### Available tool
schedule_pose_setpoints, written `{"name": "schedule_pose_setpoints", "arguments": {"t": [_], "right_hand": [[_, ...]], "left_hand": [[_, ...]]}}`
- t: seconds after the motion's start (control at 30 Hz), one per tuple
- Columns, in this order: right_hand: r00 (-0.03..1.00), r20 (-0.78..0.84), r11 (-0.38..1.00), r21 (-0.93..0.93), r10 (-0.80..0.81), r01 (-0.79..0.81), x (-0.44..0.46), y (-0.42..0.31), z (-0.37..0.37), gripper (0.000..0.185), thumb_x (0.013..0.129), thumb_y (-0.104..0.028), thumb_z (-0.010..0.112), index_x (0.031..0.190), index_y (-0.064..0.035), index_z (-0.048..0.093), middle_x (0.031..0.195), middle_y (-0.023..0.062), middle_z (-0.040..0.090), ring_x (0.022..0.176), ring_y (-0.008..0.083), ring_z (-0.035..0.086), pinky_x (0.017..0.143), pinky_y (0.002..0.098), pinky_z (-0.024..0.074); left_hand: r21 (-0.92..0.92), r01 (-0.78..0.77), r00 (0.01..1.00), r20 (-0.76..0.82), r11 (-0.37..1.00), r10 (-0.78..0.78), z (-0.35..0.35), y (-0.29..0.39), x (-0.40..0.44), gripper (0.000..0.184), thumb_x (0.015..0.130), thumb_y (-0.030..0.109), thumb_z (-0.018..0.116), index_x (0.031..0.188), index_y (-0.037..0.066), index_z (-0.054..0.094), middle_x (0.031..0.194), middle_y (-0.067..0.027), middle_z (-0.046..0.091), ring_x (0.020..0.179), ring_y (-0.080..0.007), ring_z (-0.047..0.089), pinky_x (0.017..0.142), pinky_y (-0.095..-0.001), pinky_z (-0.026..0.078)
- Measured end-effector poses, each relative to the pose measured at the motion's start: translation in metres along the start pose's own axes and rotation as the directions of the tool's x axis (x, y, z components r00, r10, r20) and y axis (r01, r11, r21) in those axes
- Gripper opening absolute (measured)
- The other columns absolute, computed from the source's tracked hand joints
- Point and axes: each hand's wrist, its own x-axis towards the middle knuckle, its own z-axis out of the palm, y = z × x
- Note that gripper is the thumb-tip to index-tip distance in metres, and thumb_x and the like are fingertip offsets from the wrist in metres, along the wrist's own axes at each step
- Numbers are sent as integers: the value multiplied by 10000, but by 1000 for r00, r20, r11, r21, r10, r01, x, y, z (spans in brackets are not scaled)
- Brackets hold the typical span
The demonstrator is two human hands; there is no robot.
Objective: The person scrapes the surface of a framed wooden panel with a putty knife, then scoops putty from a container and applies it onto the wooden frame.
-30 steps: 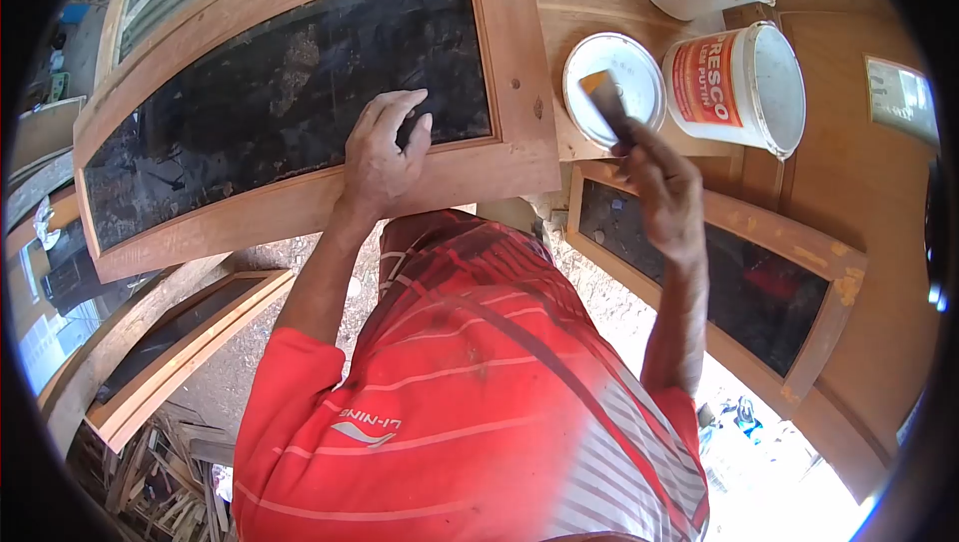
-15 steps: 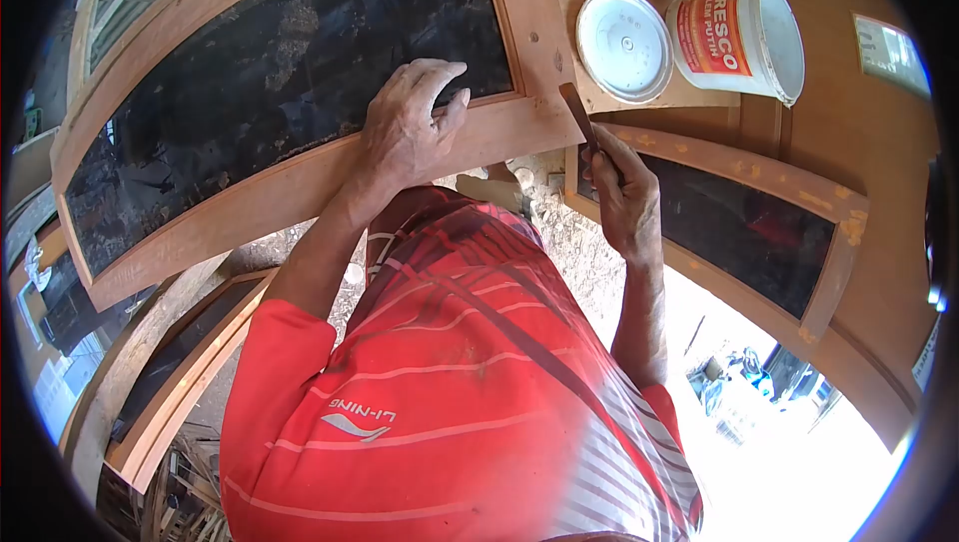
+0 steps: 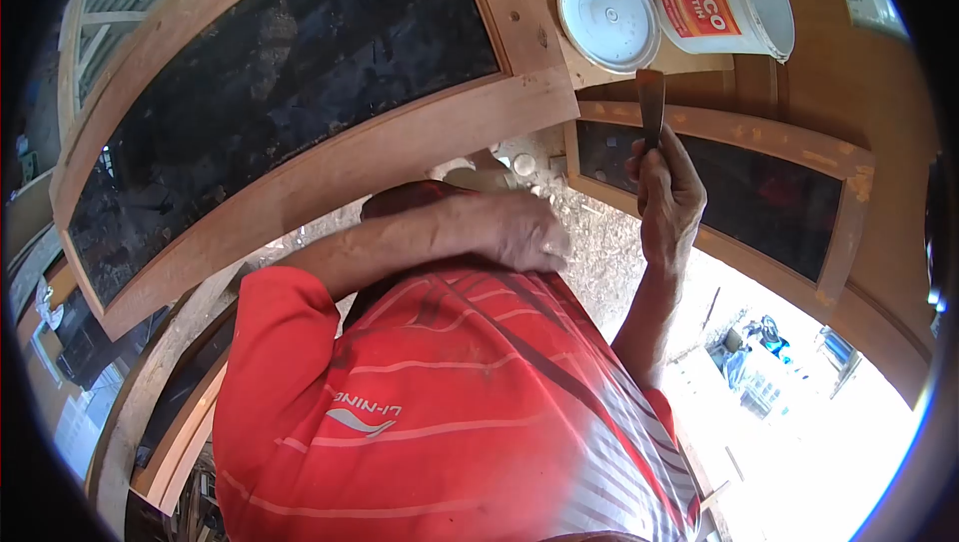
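My right hand (image 3: 671,187) grips a putty knife (image 3: 651,107), its flat blade pointing up below the white bucket lid (image 3: 609,17). In front of my red shirt, my left hand (image 3: 524,232) has its back to the camera and its fingers curled in. Those fingers are partly hidden and a little blurred; whether anything is in them does not show. Above my left forearm lies a wooden frame (image 3: 400,130) around a dark panel (image 3: 300,72). It is apart from both hands.
A white glue bucket (image 3: 734,2) lies on its side beside the lid, on a wooden surface. To the right is a second dark-panelled frame (image 3: 799,142) with yellowish patches. Another frame (image 3: 180,442) stands at lower left. Wood shavings (image 3: 599,232) cover the ground.
My left hand has left the large frame and moved down and right, in front of my body. My right hand has shifted right with the putty knife, which now points more upright.
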Motion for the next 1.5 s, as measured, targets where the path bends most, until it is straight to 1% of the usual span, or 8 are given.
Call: {"name": "schedule_pose_setpoints", "arguments": {"t": [0.1, 0.2, 0.33, 0.37, 0.67, 1.03, 1.3, 1.5], "right_hand": [[997, 27, 994, -91, 70, -68, -3, 9, 4, 398, 1076, -47, 611, 1465, 16, 664, 1066, 66, 733, 931, 115, 672, 833, 290, 567], [995, 97, 979, -200, -22, 41, -10, 11, 17, 396, 1056, -51, 637, 1446, -6, 686, 1078, 80, 734, 955, 122, 675, 840, 290, 558], [980, 166, 885, -432, -114, 176, -16, -4, 37, 372, 1009, -19, 661, 1375, -22, 725, 1037, 153, 709, 846, 204, 683, 759, 363, 568], [968, 191, 857, -459, -165, 237, -17, -1, 41, 383, 1009, -22, 662, 1387, -31, 719, 1007, 151, 693, 836, 210, 681, 748, 369, 564], [928, 349, 658, -670, -130, 344, -20, -8, 62, 366, 1017, -60, 663, 1381, -61, 701, 1018, 205, 680, 854, 420, 715, 760, 508, 564], [895, 397, 625, -652, -201, 429, -14, 11, 85, 417, 1008, -56, 618, 1422, -95, 653, 1027, 227, 678, 875, 464, 718, 746, 557, 580], [877, 473, 677, -621, -79, 396, -15, -16, 68, 410, 1015, -49, 634, 1424, -67, 662, 1073, 220, 709, 918, 449, 722, 765, 520, 591], [927, 312, 784, -513, -209, 350, 52, -76, 1, 325, 1050, -38, 661, 1373, -49, 700, 1102, 148, 761, 947, 229, 746, 820, 390, 599]], "left_hand": [[-296, 28, 986, 166, 955, 22, -14, 6, -3, 511, 941, 340, 764, 1329, 29, 645, 1473, -172, 612, 1381, -365, 572, 1109, -594, 461], [257, 177, 915, -400, 950, -62, -31, 0, 11, 414, 920, 300, 794, 1251, 65, 709, 1420, -171, 640, 1324, -365, 618, 1053, -548, 520], [-278, 140, 988, 99, 950, -117, -25, -7, -36, 276, 939, 279, 813, 1079, 45, 777, 1116, -147, 777, 1026, -323, 765, 874, -479, 617], [-273, -13, 979, -197, 962, -43, -24, -8, -41, 188, 940, 193, 819, 1029, 32, 785, 992, -138, 792, 881, -292, 781, 783, -448, 630], [-177, 353, 679, -627, 918, -382, -113, -51, -97, 124, 965, 39, 758, 1084, 5, 764, 960, -136, 767, 808, -283, 747, 716, -388, 590], [-188, 440, 684, -563, 878, -464, -113, -67, -115, 135, 999, 51, 737, 1126, 13, 765, 941, -121, 742, 762, -198, 689, 707, -330, 557], [-269, 440, 635, -581, 857, -509, -116, -67, -115, 142, 992, 54, 744, 1128, 20, 768, 918, -116, 730, 744, -203, 689, 673, -326, 558], [-315, 534, 587, -530, 785, -612, -120, -66, -110, 175, 999, 51, 740, 1168, 15, 762, 984, -131, 760, 819, -188, 713, 757, -331, 567]]}}
